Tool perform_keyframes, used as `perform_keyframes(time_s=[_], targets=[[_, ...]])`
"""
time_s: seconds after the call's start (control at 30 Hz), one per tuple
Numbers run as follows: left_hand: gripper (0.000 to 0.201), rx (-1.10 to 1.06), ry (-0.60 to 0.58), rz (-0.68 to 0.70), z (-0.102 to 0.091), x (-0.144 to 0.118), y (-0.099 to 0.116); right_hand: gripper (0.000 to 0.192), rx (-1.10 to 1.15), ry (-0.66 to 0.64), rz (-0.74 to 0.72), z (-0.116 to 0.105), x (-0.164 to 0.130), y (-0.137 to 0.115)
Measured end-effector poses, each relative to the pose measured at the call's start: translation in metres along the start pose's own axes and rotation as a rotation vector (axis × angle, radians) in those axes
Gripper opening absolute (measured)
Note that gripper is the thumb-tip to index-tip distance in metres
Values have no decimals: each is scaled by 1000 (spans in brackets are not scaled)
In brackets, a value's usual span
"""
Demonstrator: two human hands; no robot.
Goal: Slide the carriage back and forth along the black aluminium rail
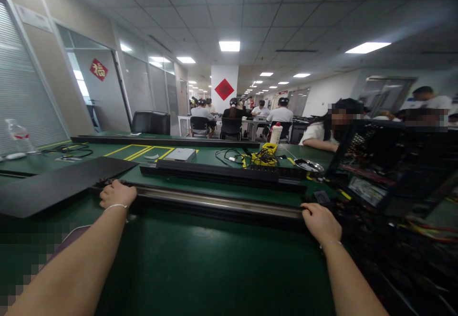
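Long metal bar [218, 202] lies flat across green worktop [200, 263], just before black strip [222, 173]. Your left hand [116, 194] clamped over bar's left end, right hand [320, 221] on right end. Looks stiff, likely heavy; smooth metal may slip, so keep hold at both ends, level

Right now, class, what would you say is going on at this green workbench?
A person stands at a green table with both hands on a long metal bar that lies across it. The left hand rests on the bar's left end, beside a flat black panel; the right hand grips its right end. A second long black strip lies behind the bar. Tangled cables sit to the right. Other people sit at tables further back.
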State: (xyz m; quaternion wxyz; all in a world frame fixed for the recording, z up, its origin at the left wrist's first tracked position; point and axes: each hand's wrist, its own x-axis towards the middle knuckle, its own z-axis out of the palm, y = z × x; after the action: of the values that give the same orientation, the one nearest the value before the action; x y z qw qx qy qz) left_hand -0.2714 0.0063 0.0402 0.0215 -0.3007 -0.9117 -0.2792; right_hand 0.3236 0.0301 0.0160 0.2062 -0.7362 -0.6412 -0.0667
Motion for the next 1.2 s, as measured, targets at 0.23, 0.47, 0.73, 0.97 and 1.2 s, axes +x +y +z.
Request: perform_keyframes(time_s=[0.23,0.47,0.73,0.97,1.2], targets=[[56,-37,3,-91,-1,2,0,37,15,19,24,0,-1,-3],[58,-74,17,-84,0,-2,1,37,14,24,15,0,-2,-4],[63,-196,25,-157,11,-14,12,37,8,33,-8,2,-1,-1],[61,-275,36,-165,7,-31,12,38,10,19,13,0,-2,-3],[60,-251,42,-113,12,-43,13,38,15,17,24,-2,-4,-4]])
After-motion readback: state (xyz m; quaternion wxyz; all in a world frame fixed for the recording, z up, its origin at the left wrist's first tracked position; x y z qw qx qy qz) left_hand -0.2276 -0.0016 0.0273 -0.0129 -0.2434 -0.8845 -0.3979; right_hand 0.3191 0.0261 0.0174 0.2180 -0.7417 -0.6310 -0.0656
